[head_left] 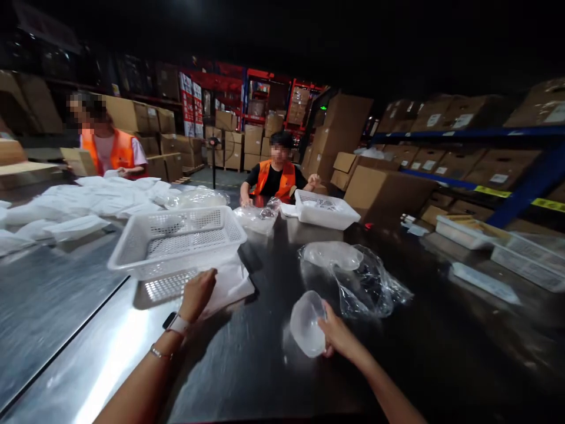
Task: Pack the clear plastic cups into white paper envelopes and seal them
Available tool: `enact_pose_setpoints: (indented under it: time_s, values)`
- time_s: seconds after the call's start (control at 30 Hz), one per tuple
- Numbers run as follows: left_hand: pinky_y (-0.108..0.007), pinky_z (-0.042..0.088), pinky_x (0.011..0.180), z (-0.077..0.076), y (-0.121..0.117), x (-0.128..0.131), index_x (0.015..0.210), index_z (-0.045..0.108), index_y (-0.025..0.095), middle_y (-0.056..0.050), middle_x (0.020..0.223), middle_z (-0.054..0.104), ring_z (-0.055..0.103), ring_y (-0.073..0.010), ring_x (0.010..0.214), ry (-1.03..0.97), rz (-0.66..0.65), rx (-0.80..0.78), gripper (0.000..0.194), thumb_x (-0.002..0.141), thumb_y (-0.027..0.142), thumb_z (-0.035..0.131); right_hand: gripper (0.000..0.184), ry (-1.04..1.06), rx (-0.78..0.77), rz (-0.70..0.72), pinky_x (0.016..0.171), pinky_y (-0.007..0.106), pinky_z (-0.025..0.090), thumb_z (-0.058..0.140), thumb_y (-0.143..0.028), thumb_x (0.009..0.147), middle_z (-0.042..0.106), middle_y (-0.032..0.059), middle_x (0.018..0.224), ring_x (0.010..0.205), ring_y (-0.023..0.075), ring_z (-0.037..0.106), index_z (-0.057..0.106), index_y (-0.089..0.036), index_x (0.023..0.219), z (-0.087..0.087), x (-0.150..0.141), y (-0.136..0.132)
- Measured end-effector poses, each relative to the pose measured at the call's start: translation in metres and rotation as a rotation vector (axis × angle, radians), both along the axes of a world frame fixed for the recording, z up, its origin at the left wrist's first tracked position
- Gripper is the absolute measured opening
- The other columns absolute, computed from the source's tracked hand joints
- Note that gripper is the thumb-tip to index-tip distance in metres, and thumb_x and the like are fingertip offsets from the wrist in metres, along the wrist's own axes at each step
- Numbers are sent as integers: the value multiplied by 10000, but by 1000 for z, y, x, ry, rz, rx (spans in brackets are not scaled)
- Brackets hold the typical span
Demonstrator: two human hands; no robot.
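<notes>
A translucent plastic bowl point(306, 325) is tilted on its side in my right hand point(334, 333), with the thumb at its rim and the fingers behind it. My left hand point(198, 295), with a watch on the wrist, is closed over a stack of flat white bags or sheets point(229, 288); whether anything is between its fingers is hidden. Just beyond that hand stands a white perforated plastic basket point(176, 268). Ahead of my right hand lies a clear plastic bag point(368, 288) with more translucent bowls point(333, 255) nested at its mouth.
Two people in orange vests point(289, 179) work across the metal table point(247, 365). White packets point(101, 197) are heaped at the left. Another white basket point(326, 212) and bagged bowls point(256, 218) stand at the far side. Clear bins point(529, 259) sit at right.
</notes>
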State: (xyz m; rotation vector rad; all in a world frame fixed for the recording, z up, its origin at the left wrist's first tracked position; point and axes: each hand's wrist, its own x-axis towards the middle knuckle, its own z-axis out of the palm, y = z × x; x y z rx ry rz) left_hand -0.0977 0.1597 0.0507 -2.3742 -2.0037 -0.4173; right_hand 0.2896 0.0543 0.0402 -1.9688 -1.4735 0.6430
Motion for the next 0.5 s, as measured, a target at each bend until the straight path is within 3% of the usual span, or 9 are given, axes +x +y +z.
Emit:
enact_pose_setpoints:
  time_s: [0.07, 0.13, 0.2, 0.23, 0.3, 0.37, 0.43, 0.5]
  values:
    - [-331, 486, 893, 11, -7, -2, 1307, 574, 96, -188, 1183, 705, 672, -261, 1098, -12, 51, 44, 416, 1036, 163, 265, 737, -120, 105, 119, 987, 554, 507, 528, -428, 861, 735, 192, 1113, 1063, 338, 699, 413, -83, 1503, 15, 5, -5]
    - [-323, 487, 913, 20, -21, 4, 1350, 546, 113, -181, 1223, 696, 672, -241, 1109, -14, 49, 69, 442, 1054, 183, 225, 685, -274, 214, 432, 1191, 564, 293, 600, -466, 849, 583, 174, 1422, 1378, 338, 488, 516, -161, 1457, 29, 14, -8]
    - [-307, 499, 909, 22, -39, 17, 1351, 557, 144, -148, 1196, 713, 684, -222, 1086, -4, -13, 56, 420, 1042, 149, 274, 655, -360, 205, 778, 1246, 558, 148, 729, -459, 783, 518, 125, 1496, 1467, 337, 359, 608, -215, 1379, 36, 22, -8]
    - [-299, 513, 886, 21, -49, 24, 1331, 582, 163, -127, 1153, 730, 696, -217, 1055, 6, -58, 34, 407, 1018, 112, 327, 669, -379, 172, 872, 1248, 555, 146, 785, -427, 747, 546, 115, 1472, 1452, 336, 387, 621, -230, 1365, 35, 24, -7]
    - [-296, 540, 826, 15, -68, 39, 1260, 644, 190, -100, 1075, 748, 716, -221, 985, 36, -137, -23, 426, 939, 25, 418, 722, -416, 149, 858, 1213, 535, 277, 824, -305, 710, 644, 121, 1361, 1336, 326, 535, 597, -222, 1390, 27, 22, -3]
    - [-316, 560, 780, 6, -86, 48, 1173, 697, 180, -112, 1048, 747, 724, -244, 942, 71, -159, -80, 439, 881, -26, 442, 682, -464, 183, 718, 1096, 488, 449, 771, -194, 715, 710, 134, 1240, 1179, 313, 645, 606, -188, 1377, 13, 15, 3]
    - [-340, 574, 764, -3, -99, 49, 1116, 722, 153, -140, 1064, 737, 723, -269, 946, 100, -131, -124, 427, 875, -34, 423, 503, -514, 215, 609, 955, 460, 534, 703, -135, 720, 741, 153, 1113, 1058, 327, 683, 703, -159, 1223, 2, 2, 9]
    - [-354, 581, 775, -9, -108, 46, 1092, 730, 135, -158, 1087, 727, 715, -281, 972, 112, -90, -154, 431, 879, -38, 397, 273, -549, 247, 565, 884, 453, 541, 653, -114, 737, 745, 166, 1003, 993, 341, 687, 761, -161, 983, -2, -16, 17]
